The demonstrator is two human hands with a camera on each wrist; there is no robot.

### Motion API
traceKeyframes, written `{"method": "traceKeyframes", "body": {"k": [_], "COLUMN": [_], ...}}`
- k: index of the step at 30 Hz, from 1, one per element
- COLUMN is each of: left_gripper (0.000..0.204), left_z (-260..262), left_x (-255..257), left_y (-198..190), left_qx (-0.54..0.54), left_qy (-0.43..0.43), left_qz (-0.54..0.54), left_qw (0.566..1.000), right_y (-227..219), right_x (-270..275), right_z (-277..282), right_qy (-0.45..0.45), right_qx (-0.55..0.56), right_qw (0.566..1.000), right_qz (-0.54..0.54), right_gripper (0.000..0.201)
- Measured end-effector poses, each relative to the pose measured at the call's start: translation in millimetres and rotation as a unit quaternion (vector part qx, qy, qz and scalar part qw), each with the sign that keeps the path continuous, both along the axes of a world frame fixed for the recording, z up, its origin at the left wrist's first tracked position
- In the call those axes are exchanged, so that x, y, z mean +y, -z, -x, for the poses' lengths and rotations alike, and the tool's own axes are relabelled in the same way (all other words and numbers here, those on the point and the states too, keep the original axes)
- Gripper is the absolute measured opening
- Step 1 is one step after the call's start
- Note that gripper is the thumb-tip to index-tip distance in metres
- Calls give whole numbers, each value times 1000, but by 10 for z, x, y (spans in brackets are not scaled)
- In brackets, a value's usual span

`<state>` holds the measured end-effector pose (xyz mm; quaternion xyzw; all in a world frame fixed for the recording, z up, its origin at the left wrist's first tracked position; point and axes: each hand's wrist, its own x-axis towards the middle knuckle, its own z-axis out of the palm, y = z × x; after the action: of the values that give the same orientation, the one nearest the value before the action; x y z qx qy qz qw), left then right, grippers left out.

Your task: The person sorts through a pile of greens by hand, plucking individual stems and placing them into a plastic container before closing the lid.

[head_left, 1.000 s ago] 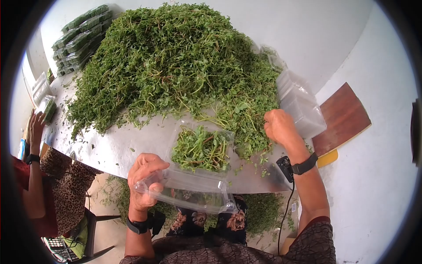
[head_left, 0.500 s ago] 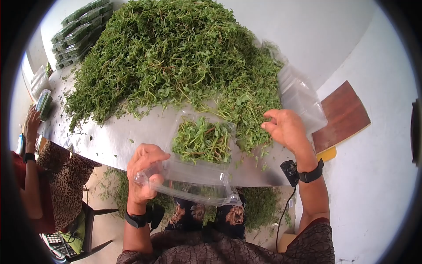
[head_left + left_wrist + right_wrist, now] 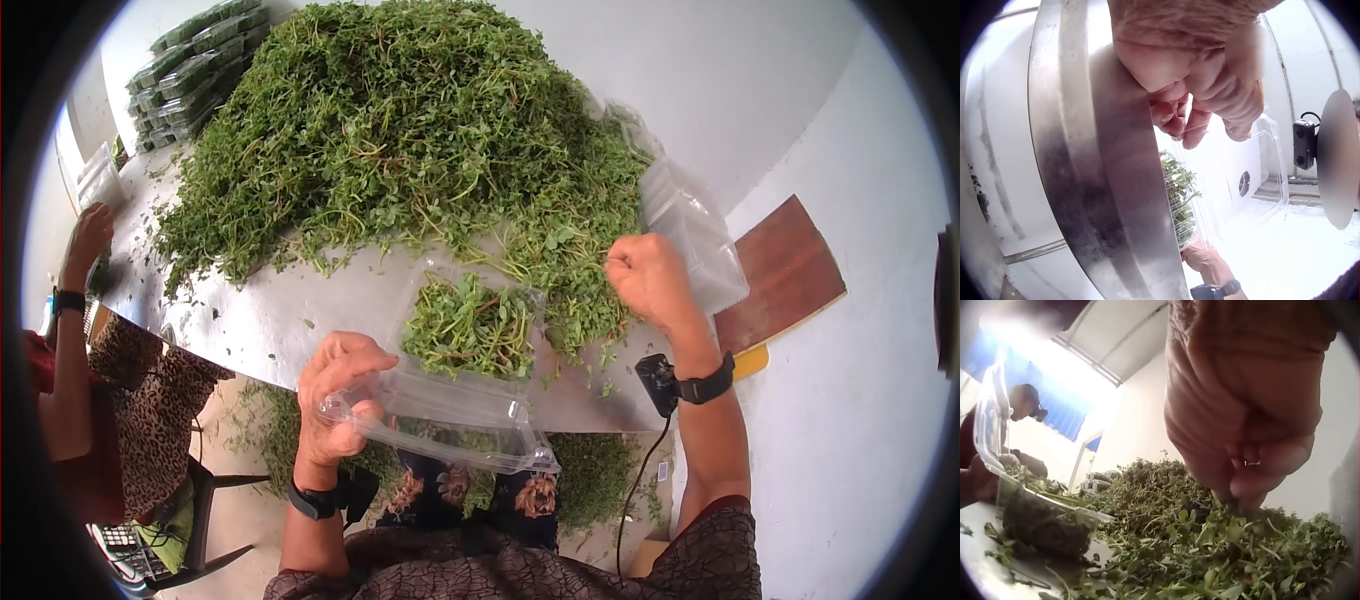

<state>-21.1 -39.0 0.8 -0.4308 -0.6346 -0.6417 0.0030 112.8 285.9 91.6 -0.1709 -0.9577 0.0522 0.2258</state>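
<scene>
My left hand (image 3: 340, 395) grips the raised clear lid (image 3: 455, 405) of a plastic clamshell container at its left end, thumb below and fingers over the edge. Leafy green sprigs (image 3: 470, 325) fill the container's base, which sits near the table's front edge. At the right side of a big heap of the same greens (image 3: 390, 140) is my right hand (image 3: 650, 280). Its fingers are curled, and in the right wrist view the thumb and fingertips (image 3: 1250, 490) pinch down at the top of the greens (image 3: 1210, 550).
Empty clear containers (image 3: 695, 235) stand nested right of the heap, near a brown board (image 3: 785, 270). Filled, closed packs (image 3: 190, 80) are stacked at the back left. Another person's hand (image 3: 90, 235) works at the left end of the metal table (image 3: 265, 320). A cable (image 3: 632, 500) hangs from my right wrist.
My right thumb and fingers, apart half a second ago, have come together at the greens. My left hand keeps its hold on the lid. The other person's hand has moved up.
</scene>
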Motion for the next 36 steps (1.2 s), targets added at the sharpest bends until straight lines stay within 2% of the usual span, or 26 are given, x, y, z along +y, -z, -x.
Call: {"method": "traceKeyframes", "body": {"k": [1,2,4,5,7,11,13,17,20,22,23,25,26,27,28,32,36], "left_gripper": [45,45,45,45,45,46,47,49,50,51,51,52,52,52,52,52,51], "left_z": [0,-1,3,4,-1,0,-7,-5,-6,4,5,3,1,3,8,31,14], "left_x": [-1,1,2,4,6,-2,4,6,3,2,0,-1,2,4,3,-1,-4], "left_y": [-10,-12,-2,0,-5,-16,-15,-7,-23,-10,-4,0,3,7,11,7,-10], "left_qx": [5,9,10,13,13,12,11,7,5,8,10,6,3,2,5,29,18], "left_qy": [-2,-4,-3,-2,-4,-3,-4,-3,-5,-7,-7,-7,-8,-8,-7,-10,-10], "left_qz": [3,6,3,1,4,10,7,-1,7,10,14,13,12,11,12,16,22], "left_qw": [1000,1000,1000,1000,1000,1000,1000,1000,1000,1000,1000,1000,1000,1000,1000,999,1000], "right_y": [-68,-101,-142,-126,-70,19,74,240,287,148,78,-66,-139,-216,-280,-413,-526], "right_x": [-42,-54,-63,-64,-66,-182,-205,-137,-40,-52,-38,-3,-20,-46,-77,-250,-509], "right_z": [-44,-85,-153,-172,-209,-198,-175,-93,-52,-80,-110,-201,-240,-277,-304,-351,-314], "right_qy": [14,15,77,77,72,68,37,11,-9,3,2,23,24,35,46,49,13], "right_qx": [29,27,-29,-30,-137,-116,-143,-133,-69,-4,-5,25,23,45,66,80,87], "right_qw": [998,998,988,988,983,989,989,989,991,997,997,999,999,983,949,932,920], "right_qz": [57,56,132,131,103,68,-26,-68,-116,-74,-74,36,35,172,305,351,382], "right_gripper": [12,12,13,13,16,24,29,23,23,15,15,19,19,20,21,19,9]}}
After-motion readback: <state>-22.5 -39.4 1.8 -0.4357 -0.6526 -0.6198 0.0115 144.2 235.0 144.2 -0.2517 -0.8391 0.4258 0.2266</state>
